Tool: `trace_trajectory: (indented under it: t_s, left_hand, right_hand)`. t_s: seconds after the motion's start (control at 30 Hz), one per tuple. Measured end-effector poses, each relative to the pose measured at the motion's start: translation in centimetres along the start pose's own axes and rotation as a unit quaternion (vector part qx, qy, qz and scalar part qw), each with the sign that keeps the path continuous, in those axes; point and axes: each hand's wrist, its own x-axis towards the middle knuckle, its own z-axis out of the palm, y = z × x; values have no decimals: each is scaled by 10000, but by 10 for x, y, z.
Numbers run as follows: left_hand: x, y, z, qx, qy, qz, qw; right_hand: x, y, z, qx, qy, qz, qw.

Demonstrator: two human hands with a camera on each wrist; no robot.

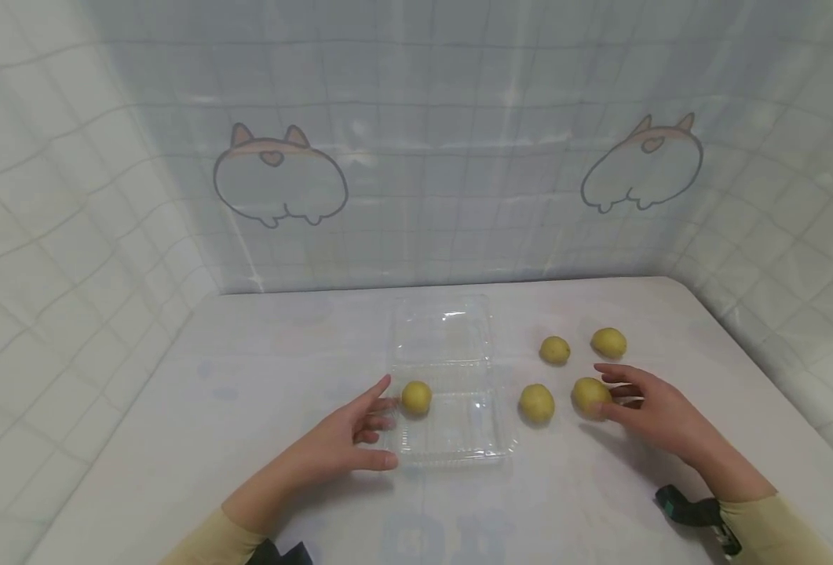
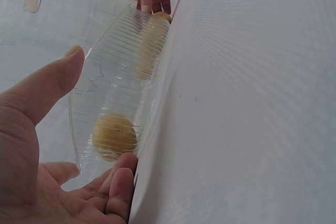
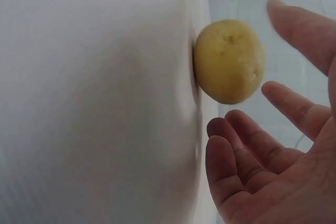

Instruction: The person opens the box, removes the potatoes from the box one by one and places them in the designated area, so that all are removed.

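Observation:
A clear plastic clamshell box (image 1: 451, 424) lies with its lid (image 1: 440, 329) folded back, and one yellow potato (image 1: 416, 399) sits at the left of its base. My left hand (image 1: 359, 435) is at the box's left side, thumb spread from the fingers; in the left wrist view the fingertips (image 2: 122, 182) are right at the box's wall. To the right of the box, my right hand (image 1: 652, 408) reaches around a potato (image 1: 591, 396) on the table. In the right wrist view a gap shows between that potato (image 3: 230, 61) and the spread, loosely bent fingers (image 3: 262, 145).
More potatoes lie right of the box: one (image 1: 537, 404) close to it, one (image 1: 554, 350) behind that, and one (image 1: 609, 343) at the back right. The white table (image 1: 282, 353) ends at a quilted wall covering (image 1: 444, 196).

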Motion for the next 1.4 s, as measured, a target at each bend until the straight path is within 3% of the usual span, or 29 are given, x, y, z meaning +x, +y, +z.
trace_trajectory:
  t_s: [0.33,0.57,0.77,1.03,1.4]
  left_hand:
    - [10,1,4,-3,27,-3,10000]
    - [12,1,3,38,1,17,10000]
    - [12,0,4,55,-24,-13,10000]
    - [12,1,4,32,-27,24,10000]
    - [12,-1,3,1,-54,43,10000]
  right_hand:
    - [-7,-3,-25,-39,325,20,9995]
    - [-3,-14,-31,-62,523,-65,9986]
    - [8,-30,-26,92,487,-360,9981]
    - [21,-49,-15,229,277,-429,9984]
    - [37,-75,4,648,5,-995,9929]
